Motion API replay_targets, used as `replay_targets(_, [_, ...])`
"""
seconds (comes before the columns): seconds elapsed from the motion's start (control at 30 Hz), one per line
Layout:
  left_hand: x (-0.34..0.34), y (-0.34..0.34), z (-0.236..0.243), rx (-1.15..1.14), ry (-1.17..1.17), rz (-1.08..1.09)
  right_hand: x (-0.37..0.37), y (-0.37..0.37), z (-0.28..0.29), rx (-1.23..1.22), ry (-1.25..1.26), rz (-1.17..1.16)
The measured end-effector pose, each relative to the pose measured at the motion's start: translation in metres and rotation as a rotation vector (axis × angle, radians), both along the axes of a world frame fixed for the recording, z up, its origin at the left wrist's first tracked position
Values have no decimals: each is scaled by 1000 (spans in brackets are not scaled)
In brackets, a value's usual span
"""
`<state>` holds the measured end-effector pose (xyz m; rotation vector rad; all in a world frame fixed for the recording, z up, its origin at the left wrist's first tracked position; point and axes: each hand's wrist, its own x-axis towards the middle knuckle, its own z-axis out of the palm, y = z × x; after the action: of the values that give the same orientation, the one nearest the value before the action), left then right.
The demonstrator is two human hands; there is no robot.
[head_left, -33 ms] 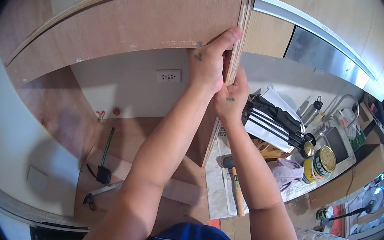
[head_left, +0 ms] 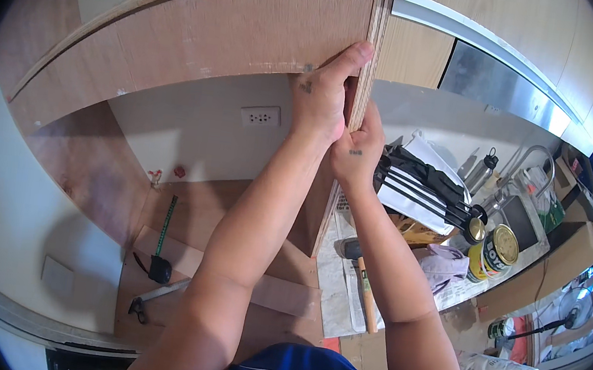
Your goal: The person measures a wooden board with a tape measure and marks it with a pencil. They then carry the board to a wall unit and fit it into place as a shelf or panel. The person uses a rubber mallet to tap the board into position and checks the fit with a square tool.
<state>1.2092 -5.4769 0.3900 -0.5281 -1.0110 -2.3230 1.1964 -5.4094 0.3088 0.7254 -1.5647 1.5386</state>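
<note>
Both my hands are at the upright plywood panel between the open cabinet and the kitchen counter. My left hand is the higher one, at the corner under the horizontal plywood board. Its thumb presses on the panel's front edge; the other fingers are hidden. Just below, my right hand is closed round the same panel edge, with fingers on its right side. The two hands touch or nearly touch at the wrist and thumb. The panel's lower part is partly behind my right hand.
A tape measure and a hammer lie on the cabinet's base at left. A wall socket is behind my left forearm. On the right counter are a wood-handled tool, a yellow can, a cloth and a sink.
</note>
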Motion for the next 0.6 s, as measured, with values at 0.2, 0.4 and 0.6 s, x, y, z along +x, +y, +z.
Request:
replay_targets(0.2, [-2,-3,-1,1,55,-49,1,-2,-1,20,-13,-1])
replay_targets(0.4, [-6,-10,-5,-78,146,-65,-6,-6,-6,-46,2,75])
replay_targets(0.6, [-10,-39,-20,-196,306,-394,-7,3,-9,-70,-55,66])
